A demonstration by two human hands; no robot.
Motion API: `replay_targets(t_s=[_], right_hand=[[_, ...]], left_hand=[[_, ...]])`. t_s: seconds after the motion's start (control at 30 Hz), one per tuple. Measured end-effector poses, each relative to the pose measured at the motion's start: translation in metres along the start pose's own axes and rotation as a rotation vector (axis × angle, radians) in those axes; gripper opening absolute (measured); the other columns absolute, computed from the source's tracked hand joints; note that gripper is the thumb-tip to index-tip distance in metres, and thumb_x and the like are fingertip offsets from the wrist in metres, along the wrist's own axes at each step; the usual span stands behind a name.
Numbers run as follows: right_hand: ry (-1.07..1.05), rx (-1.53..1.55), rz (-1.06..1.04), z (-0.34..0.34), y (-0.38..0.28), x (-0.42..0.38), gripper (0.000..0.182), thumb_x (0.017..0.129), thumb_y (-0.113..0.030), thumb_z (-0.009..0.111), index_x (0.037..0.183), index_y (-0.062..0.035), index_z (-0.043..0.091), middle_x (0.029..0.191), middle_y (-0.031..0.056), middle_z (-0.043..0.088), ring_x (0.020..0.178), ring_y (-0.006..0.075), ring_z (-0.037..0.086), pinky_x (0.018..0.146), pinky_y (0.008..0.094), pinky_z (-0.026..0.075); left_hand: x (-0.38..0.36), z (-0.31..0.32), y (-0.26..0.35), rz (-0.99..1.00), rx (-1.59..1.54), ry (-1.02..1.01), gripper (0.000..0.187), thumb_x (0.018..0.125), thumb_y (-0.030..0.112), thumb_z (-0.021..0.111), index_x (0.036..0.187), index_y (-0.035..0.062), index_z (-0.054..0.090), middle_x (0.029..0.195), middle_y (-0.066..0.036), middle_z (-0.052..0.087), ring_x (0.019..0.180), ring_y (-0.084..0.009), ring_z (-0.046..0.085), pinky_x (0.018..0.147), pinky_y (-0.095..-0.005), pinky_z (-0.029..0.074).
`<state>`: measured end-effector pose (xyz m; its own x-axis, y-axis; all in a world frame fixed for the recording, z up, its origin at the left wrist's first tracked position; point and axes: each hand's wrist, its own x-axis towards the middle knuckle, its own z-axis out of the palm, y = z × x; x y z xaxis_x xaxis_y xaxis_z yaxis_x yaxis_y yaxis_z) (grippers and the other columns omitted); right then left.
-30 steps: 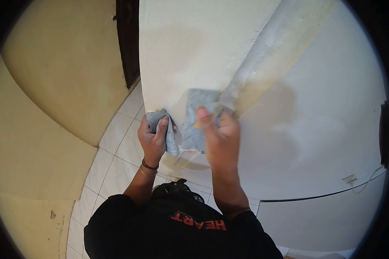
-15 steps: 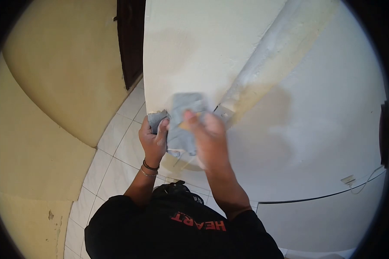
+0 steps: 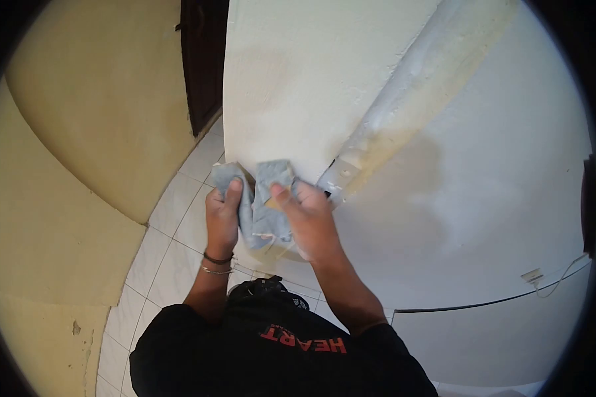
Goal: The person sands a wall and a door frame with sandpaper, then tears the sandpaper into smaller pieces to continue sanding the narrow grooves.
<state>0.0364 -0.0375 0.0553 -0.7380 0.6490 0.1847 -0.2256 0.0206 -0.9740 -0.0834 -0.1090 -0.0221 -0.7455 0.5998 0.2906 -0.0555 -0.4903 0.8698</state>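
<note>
Just left of frame centre, both hands meet on a grey sheet [image 3: 269, 210], apparently sandpaper, held against the lower edge of the cream wall [image 3: 291, 86]; the left hand [image 3: 222, 221] pinches the sheet's left portion, thumb on top near its upper corner, fingers curled behind; the right hand [image 3: 308, 221] pinches the right portion, thumb laid across the grey face, fingers underneath and hidden. Neither hand is spread; both are closed on the sheet.

The sheet lies directly between the hands and slightly above them in the frame; it is folded or creased down the middle, so that two flaps rise toward the wall; a tan patch shows at the upper right flap. Its long axis runs roughly left to right, from one thumb to the other; both hands are in contact with it, so neither is nearer.

A pale strip [image 3: 404, 99] runs diagonally from the upper right of the frame down to a point just beside the right hand; the sheet sits left of that strip's lower end, near but apart. Tiled floor [image 3: 179, 225] lies below and left of the hands; a dark door [image 3: 202, 66] stands at upper left; two bracelets [image 3: 217, 263] circle the left wrist.
</note>
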Motion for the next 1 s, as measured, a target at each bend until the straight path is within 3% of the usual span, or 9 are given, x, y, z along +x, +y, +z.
replay_targets(t_s=[0.03,0.2,0.37,0.5,0.53,0.63,0.73,0.83,1.0], right_hand=[[-0.009,-0.001,-0.002,-0.003,0.007,0.000,0.031,0.095,-0.020,0.056,0.110,0.0067,0.059,0.096,0.0064,0.064,0.084,0.0094,0.056,0.077,0.0255,0.047],[-0.088,-0.261,-0.097,-0.006,0.016,-0.007,0.029,0.092,-0.017,0.057,0.112,0.0039,0.058,0.096,0.0086,0.065,0.088,0.0144,0.058,0.082,0.0291,0.046],[-0.188,-0.356,-0.289,-0.016,0.022,-0.013,0.028,0.088,-0.011,0.060,0.112,0.0029,0.059,0.104,0.0134,0.064,0.094,0.0221,0.061,0.085,0.0318,0.045],[0.065,-0.256,-0.151,-0.025,-0.002,-0.027,0.028,0.086,-0.012,0.063,0.113,-0.0013,0.062,0.106,0.0116,0.063,0.095,0.0187,0.059,0.078,0.0286,0.047],[0.083,-0.330,-0.263,-0.024,-0.005,-0.029,0.030,0.084,-0.012,0.066,0.112,-0.0029,0.063,0.107,0.0111,0.062,0.092,0.0171,0.059,0.074,0.0275,0.047],[0.064,-0.616,-0.422,-0.009,-0.029,-0.031,0.028,0.080,-0.013,0.070,0.106,-0.0024,0.065,0.105,0.0110,0.061,0.088,0.0194,0.059,0.071,0.0288,0.047],[-0.009,-0.681,-0.528,-0.015,-0.023,-0.024,0.023,0.076,-0.011,0.073,0.095,-0.0007,0.066,0.104,0.0109,0.059,0.086,0.0209,0.058,0.068,0.0292,0.046],[-0.038,-0.684,-0.549,-0.022,-0.035,-0.020,0.018,0.075,-0.010,0.074,0.086,0.0008,0.065,0.100,0.0104,0.060,0.080,0.0186,0.059,0.064,0.0279,0.046],[0.063,-0.515,-0.378,-0.024,-0.052,-0.015,0.016,0.078,-0.009,0.073,0.085,0.0007,0.063,0.087,0.0072,0.061,0.068,0.0120,0.056,0.059,0.0245,0.044]], left_hand=[[0.000,-0.006,0.006,-0.169,-0.226,-0.076,0.035,0.094,0.031,0.056,0.090,-0.0031,0.061,0.085,-0.008,0.066,0.079,-0.0147,0.062,0.072,-0.0263,0.048],[-0.005,-0.021,0.026,-0.044,-0.205,-0.465,0.038,0.090,0.033,0.061,0.096,-0.0046,0.063,0.118,-0.014,0.059,0.093,-0.0173,0.059,0.083,-0.0312,0.047],[-0.018,0.005,0.039,-0.124,-0.126,-0.398,0.032,0.088,0.025,0.065,0.097,-0.0055,0.065,0.117,-0.013,0.061,0.094,-0.0158,0.059,0.080,-0.0286,0.048],[-0.017,0.005,0.037,0.254,0.173,-0.255,0.031,0.087,0.017,0.066,0.109,-0.0034,0.063,0.114,-0.013,0.062,0.091,-0.0163,0.062,0.078,-0.0274,0.049],[-0.017,0.005,0.039,0.365,0.307,-0.254,0.036,0.086,0.014,0.067,0.117,-0.0025,0.060,0.111,-0.012,0.064,0.090,-0.0166,0.062,0.076,-0.0269,0.049],[-0.025,0.012,0.044,0.306,0.370,-0.311,0.061,0.085,0.010,0.068,0.138,-0.0008,0.040,0.100,-0.012,0.066,0.086,-0.0151,0.064,0.075,-0.0249,0.048],[-0.030,0.031,0.051,0.187,0.030,-0.262,0.082,0.085,0.009,0.068,0.148,0.0005,0.015,0.092,-0.012,0.067,0.082,-0.0137,0.064,0.074,-0.0237,0.048],[-0.027,0.026,0.065,0.030,0.017,-0.359,0.090,0.086,0.010,0.068,0.148,0.0011,0.004,0.089,-0.014,0.067,0.082,-0.0121,0.063,0.075,-0.0228,0.048],[-0.024,0.032,0.069,0.010,-0.126,-0.310,0.079,0.084,0.012,0.071,0.145,-0.0016,0.022,0.092,-0.012,0.067,0.085,-0.0112,0.063,0.077,-0.0228,0.048]])
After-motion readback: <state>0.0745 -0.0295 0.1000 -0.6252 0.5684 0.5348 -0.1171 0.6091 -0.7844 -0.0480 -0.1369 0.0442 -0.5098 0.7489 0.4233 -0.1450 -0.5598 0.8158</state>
